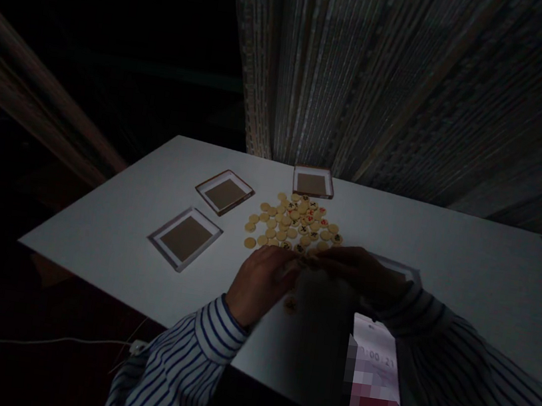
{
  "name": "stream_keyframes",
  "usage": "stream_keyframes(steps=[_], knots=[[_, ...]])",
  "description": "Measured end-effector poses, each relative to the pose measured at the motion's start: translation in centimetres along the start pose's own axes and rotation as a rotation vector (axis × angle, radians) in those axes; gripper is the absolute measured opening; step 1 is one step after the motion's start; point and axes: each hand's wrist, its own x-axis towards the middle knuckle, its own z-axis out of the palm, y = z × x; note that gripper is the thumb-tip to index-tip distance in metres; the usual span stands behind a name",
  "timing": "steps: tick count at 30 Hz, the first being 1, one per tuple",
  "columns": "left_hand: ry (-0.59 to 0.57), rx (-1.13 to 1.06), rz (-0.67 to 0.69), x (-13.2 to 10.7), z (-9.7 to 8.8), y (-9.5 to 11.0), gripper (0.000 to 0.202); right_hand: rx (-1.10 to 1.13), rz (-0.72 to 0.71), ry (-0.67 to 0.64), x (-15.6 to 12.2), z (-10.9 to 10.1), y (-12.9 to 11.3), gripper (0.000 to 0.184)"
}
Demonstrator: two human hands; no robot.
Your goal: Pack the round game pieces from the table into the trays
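Observation:
Round wooden xiangqi pieces (294, 215) lie in a loose heap on the white table (123, 209). Some show red or black characters, others their plain backs. At the near edge of the heap, my left hand (263, 279) is curled, its fingertips among dim pieces; what it grips is hidden in shadow. From the other side my right hand (365, 270) reaches in, fingers bent down and pressed together at a shadowed piece (312, 261). The fingertips of both hands nearly meet. A single marked piece (290, 305) lies nearer to me, beside my left thumb.
Three shallow open boxes stand around the heap: a grey-rimmed box (185, 239), a brown-rimmed box (225, 192) and a far box (313, 182). Another box (395, 269) is partly behind my right arm. A lit phone (378, 352) with a timer lies below that arm. Curtains hang behind.

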Motion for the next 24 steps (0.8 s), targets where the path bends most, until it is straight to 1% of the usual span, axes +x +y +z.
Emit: stream_keyframes(steps=[2, 5, 7, 11, 15, 18, 21, 24], knots=[[-0.030, -0.005, 0.010, 0.2, 0.2, 0.6, 0.026, 0.087, 0.048, -0.005, -0.1, 0.1, -0.5, 0.033], [-0.051, -0.040, 0.030, 0.5, 0.3, 1.1, 0.024, 0.159, 0.062, -0.014, -0.1, 0.3, -0.9, 0.033], [-0.040, -0.060, 0.041, 0.5, 0.3, 1.2, 0.020, 0.170, 0.047, -0.019, -0.1, 0.4, -0.9, 0.031], [-0.009, -0.050, 0.039, 0.4, 0.4, 1.2, 0.022, 0.179, 0.026, -0.024, -0.1, 0.5, -0.7, 0.027], [-0.045, -0.064, 0.055, 0.5, 0.4, 1.6, 0.019, 0.179, -0.034, 0.023, -0.5, 0.4, -0.4, 0.026], [-0.096, -0.133, -0.013, 0.9, 0.3, 2.2, 0.018, 0.139, -0.097, 0.081, -1.1, 0.2, -0.3, 0.025], [-0.160, -0.327, -0.143, 1.4, 0.3, 2.7, 0.018, 0.086, -0.145, 0.134, -2.0, -0.2, -0.3, 0.023], [-0.235, -0.497, -0.266, 2.3, 0.9, 3.3, 0.018, 0.049, -0.157, 0.139, -3.1, -0.9, -0.5, 0.023]])
